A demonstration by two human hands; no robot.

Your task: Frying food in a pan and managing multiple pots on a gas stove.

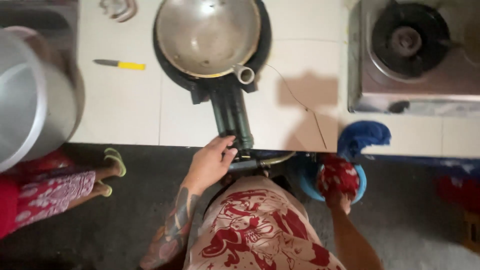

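Fingers (pixel 226 146) of your left hand (pixel 210 162) curl loosely on the dark green burner neck (pixel 231 117) at the white tiled worktop's (pixel 125 105) front edge, mid-frame. Your right hand (pixel 339 192), lower right, is closed on a red patterned cloth (pixel 337 176) over a blue basin (pixel 306 181). Above the neck, upper centre, a metal pan (pixel 207 35) sits on the burner. A yellow-handled knife (pixel 120 64) lies upper left; a steel gas stove (pixel 410 55) fills the upper right. Dark floor (pixel 125 220) runs below.
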